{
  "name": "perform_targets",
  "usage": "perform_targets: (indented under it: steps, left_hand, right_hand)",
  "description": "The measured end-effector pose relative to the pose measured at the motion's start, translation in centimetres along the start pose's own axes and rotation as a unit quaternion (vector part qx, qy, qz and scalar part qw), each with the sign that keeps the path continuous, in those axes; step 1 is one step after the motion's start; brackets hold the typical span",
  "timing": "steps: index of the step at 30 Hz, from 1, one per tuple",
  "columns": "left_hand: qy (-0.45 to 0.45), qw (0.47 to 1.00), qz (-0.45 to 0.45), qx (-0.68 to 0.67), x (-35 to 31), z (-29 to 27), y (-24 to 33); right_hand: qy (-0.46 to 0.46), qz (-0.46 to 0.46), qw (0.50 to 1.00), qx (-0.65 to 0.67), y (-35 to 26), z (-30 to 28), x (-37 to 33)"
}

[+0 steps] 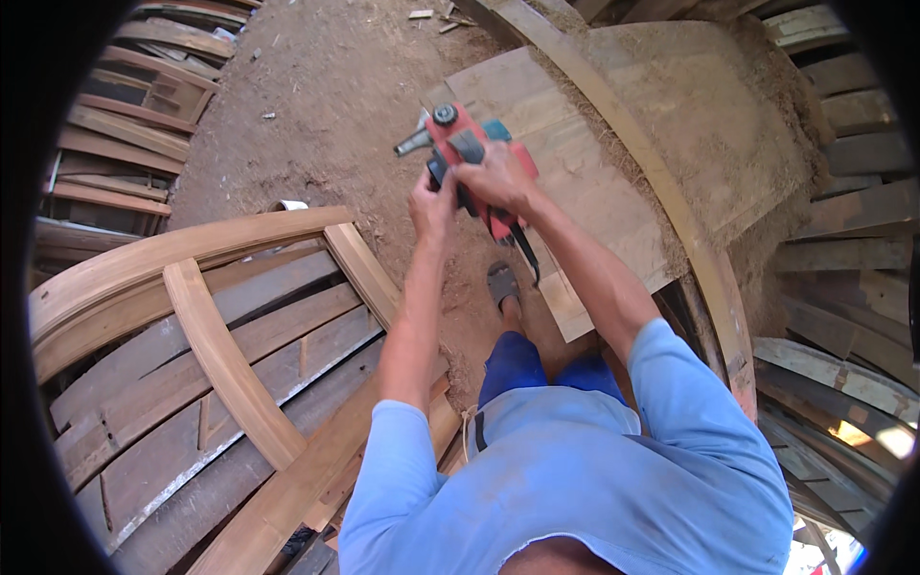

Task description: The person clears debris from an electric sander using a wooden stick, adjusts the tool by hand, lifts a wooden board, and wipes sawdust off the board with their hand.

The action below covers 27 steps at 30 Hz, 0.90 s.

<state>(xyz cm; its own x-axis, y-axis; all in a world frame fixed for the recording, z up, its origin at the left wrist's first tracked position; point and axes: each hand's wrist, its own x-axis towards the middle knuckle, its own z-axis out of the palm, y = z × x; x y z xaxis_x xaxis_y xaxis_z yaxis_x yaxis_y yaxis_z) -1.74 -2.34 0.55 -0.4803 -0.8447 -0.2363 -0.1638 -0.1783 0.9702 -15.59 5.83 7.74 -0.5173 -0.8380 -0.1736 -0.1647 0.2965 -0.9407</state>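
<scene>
A red and black electric hand planer [466,126], with a black knob and a grey chip spout, is held up in front of me. My right hand [500,178] wraps round its rear handle. My left hand [433,203] grips the black part at its near left side, fingers partly hidden behind the tool. From the back of the planer a black power cord [526,251] hangs down. To the right, below the tool, lies a wide pale board [585,163] strewn with shavings.
A long timber beam [652,163] crosses over the board. At the left, a light wooden frame [230,359] rests on stacked planks. More wood stacks [848,225] line the right side. Dirt floor [316,125] shows ahead, and my sandalled foot [503,285] stands beside the board.
</scene>
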Motion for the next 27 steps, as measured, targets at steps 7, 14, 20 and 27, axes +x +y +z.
perform_targets:
  steps: [7, 14, 20, 27]
  left_hand:
    - [0.016, 0.998, 0.059, 0.008, 0.0, -0.3, -1.2]
    - [0.019, 0.997, 0.044, 0.055, -13.5, 1.5, -3.6]
    - [0.003, 0.995, -0.019, 0.099, -28.5, 4.8, -5.4]
    - [-0.005, 0.996, -0.084, 0.012, -35.4, 4.6, -8.9]
  right_hand:
    - [-0.005, 0.036, 0.999, 0.025, -1.2, 0.1, -1.3]
    - [0.004, 0.008, 1.000, 0.018, 3.4, -0.6, -13.7]
    - [-0.013, 0.074, 0.996, 0.051, 5.8, -3.3, -28.8]
    - [-0.013, 0.076, 0.997, 0.008, 7.4, -3.2, -35.5]
